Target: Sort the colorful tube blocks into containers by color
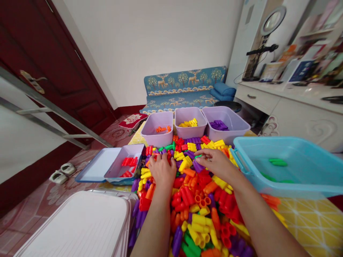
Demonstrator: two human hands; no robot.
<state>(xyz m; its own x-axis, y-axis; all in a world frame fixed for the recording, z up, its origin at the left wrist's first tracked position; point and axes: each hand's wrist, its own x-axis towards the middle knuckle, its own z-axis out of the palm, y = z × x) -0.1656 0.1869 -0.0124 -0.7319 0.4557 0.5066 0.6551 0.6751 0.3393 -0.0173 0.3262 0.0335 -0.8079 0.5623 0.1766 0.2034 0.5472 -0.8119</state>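
Observation:
A big heap of plastic tube pieces in red, yellow, orange, purple and green covers the table in front of me. My left hand rests on the heap's far left part, fingers curled down into the pieces; what it grips is hidden. My right hand lies over the heap's far middle, its fingertips pinched around a green piece beside a purple piece.
Three lilac bins stand at the back: one with orange pieces, one with yellow, one with purple. A lilac bin with red pieces sits left, a light-blue tub with green pieces right. A white lid lies near left.

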